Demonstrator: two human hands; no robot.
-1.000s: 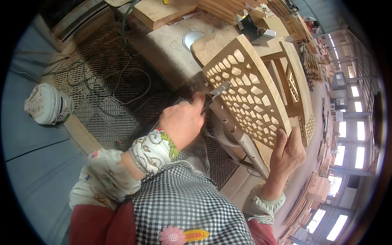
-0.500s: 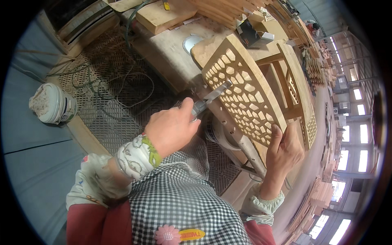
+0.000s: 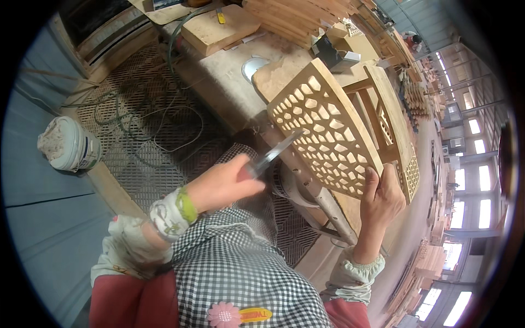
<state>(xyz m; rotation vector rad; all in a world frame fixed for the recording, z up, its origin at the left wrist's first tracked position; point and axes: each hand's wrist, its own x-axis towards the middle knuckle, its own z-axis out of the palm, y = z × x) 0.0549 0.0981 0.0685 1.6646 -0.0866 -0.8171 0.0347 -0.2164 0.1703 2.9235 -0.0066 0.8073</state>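
A pale wooden panel [image 3: 328,131] cut through with many honeycomb openings stands tilted on the workbench, part of a small wooden frame piece. My right hand [image 3: 383,197] grips its lower right edge, thumb on the face. My left hand [image 3: 224,183] is closed on the handle of a flat metal blade tool [image 3: 276,153], whose tip lies against the panel's lower left edge. A grey metal bar [image 3: 317,191] runs under the panel.
A white bucket of pale paste [image 3: 68,145] sits on the floor at the left. Loose cables [image 3: 136,115] lie on a metal grating floor. Wooden blocks [image 3: 219,27] and stacked slats [image 3: 295,16] cover the bench behind. More wooden stock lines the right side.
My left hand has drawn back down and left from the panel, so more of the blade tool shows. My right hand keeps its hold on the panel's edge.
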